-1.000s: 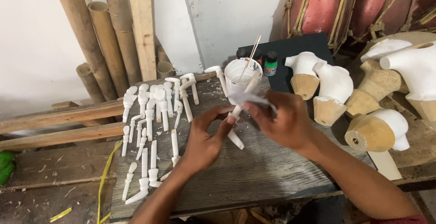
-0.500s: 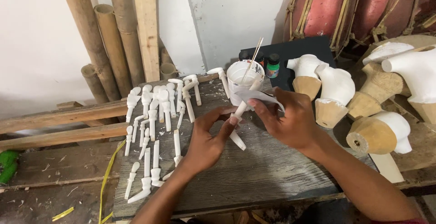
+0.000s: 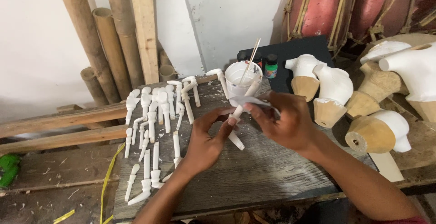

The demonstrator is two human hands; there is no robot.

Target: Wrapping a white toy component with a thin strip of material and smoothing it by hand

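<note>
My left hand (image 3: 205, 138) pinches the lower part of a slim white carved wooden piece (image 3: 238, 110) that points up toward a white paint cup. My right hand (image 3: 285, 120) is wrapped over the upper part of that piece with a strip of pale sandpaper (image 3: 252, 100) between its fingers. Both hands hover over a grey weathered wooden board (image 3: 263, 174). Another white carved piece (image 3: 236, 140) lies on the board just under my left fingers.
Several white carved pieces (image 3: 154, 115) lie in rows on the board's left. A white paint cup (image 3: 240, 76) with a stick stands behind my hands, small paint bottles (image 3: 271, 66) beside it. White-painted wooden torso shapes (image 3: 334, 90) sit at right, bamboo poles (image 3: 104, 37) at back left.
Both hands stay on the white piece; my right hand has shifted slightly along it with the sandpaper. The view has edged a little closer.
</note>
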